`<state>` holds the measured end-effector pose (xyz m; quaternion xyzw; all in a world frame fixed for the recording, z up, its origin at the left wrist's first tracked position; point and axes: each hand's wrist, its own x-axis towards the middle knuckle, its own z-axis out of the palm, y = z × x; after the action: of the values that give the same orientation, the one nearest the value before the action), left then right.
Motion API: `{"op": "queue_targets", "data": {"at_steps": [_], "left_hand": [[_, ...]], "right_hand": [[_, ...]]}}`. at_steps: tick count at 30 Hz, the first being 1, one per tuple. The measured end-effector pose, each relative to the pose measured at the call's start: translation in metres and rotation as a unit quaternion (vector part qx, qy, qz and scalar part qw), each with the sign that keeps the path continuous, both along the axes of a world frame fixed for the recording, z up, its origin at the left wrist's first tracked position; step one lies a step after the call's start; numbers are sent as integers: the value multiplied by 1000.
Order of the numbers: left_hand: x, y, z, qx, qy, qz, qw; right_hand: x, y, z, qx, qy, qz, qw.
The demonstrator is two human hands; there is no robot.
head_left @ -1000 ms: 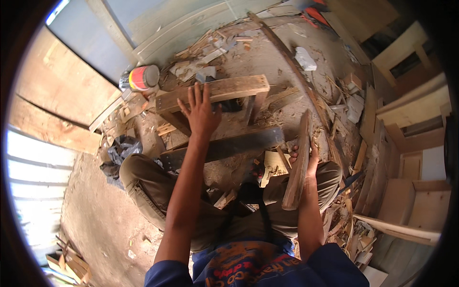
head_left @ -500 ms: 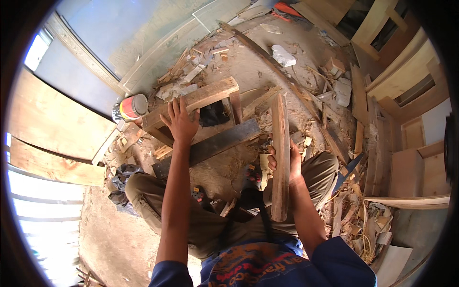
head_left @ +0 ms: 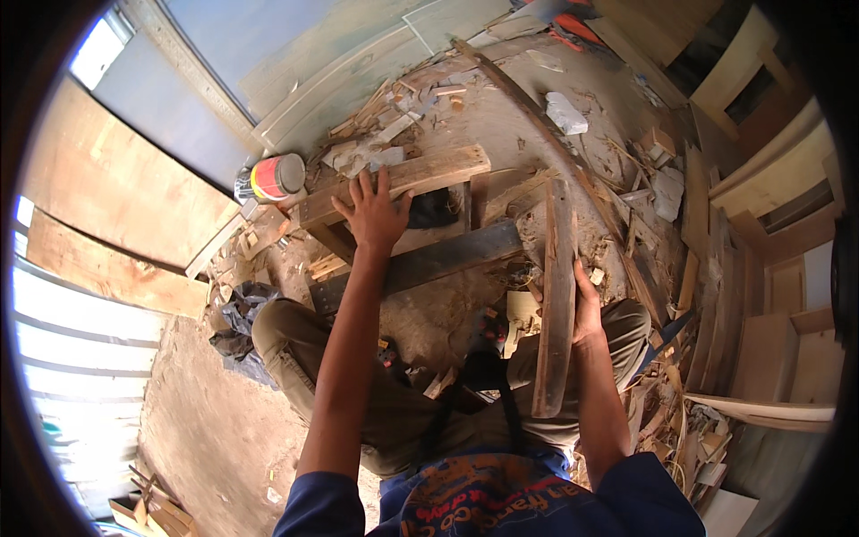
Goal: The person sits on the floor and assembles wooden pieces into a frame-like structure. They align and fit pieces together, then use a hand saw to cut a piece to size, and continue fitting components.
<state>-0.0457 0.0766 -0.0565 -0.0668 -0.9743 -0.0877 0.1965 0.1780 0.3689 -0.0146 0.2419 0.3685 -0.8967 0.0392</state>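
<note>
My left hand [head_left: 377,216] lies with fingers spread on a low wooden bench-like beam [head_left: 438,170], which stands on short wooden legs. Upright in front of my right thigh is a worn, dark-faced wooden plank [head_left: 557,313], gripped at its right edge by my right hand [head_left: 587,304]. That hand's thumb shows along the edge; its other fingers are hidden behind the wood. Between the beam and my knees, a dark board [head_left: 447,261] runs slantwise beneath my left forearm.
A paint can [head_left: 279,176] lies left of the beam. Wood scraps, a white block [head_left: 566,114] and a long timber [head_left: 537,116] litter the ground. Black plastic [head_left: 243,336] sits by my left knee. Wooden cabinet frames [head_left: 774,349] stand at the right.
The plank has turned in my right hand, so its wide dark face now shows. My left hand stays on the beam. The whole view has shifted, moving the scene rightward.
</note>
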Motion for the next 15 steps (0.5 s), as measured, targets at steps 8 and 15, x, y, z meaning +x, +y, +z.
{"op": "queue_targets", "data": {"at_steps": [8, 15], "left_hand": [[5, -1, -3, 31, 12, -13, 999], [13, 14, 15, 11, -39, 14, 999]], "right_hand": [[-14, 6, -44, -11, -108, -48, 993], [-27, -24, -68, -129, -72, -143, 979]]}}
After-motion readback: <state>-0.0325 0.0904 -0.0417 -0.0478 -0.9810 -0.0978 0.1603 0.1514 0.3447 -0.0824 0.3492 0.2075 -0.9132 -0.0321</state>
